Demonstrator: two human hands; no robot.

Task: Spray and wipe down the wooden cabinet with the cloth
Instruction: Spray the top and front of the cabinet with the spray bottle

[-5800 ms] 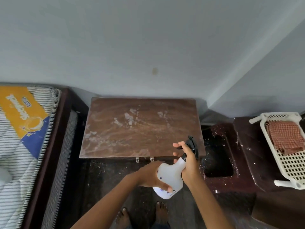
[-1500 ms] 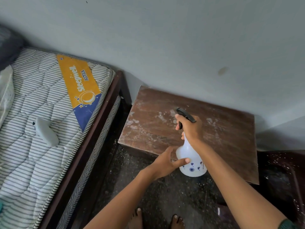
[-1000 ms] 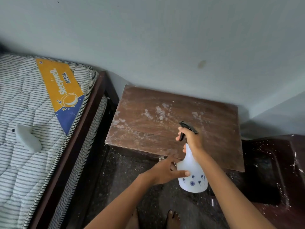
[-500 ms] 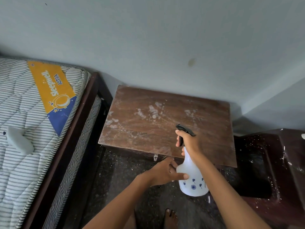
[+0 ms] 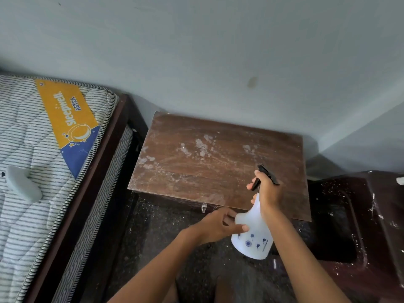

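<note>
A pale wall backs the scene, and a striped mattress on a dark bed frame fills the left side. Between the bed and a dark speckled plastic stool on the right stands the wooden cabinet, its flat top streaked with whitish dust and smears, thickest toward the middle and the left edge.

Over the cabinet's front right corner the white spray bottle is held tilted, its long axis running from the base nearest the person up and away to the black nozzle, which faces left across the top. The right hand is wrapped closed round the neck, fingers at the trigger; the left hand steadies the body, thumb and fingers pressed to its side.

The dirtiest patches lie left and ahead of the nozzle — so the spray likely needs aiming that way. No cloth is in view.
</note>
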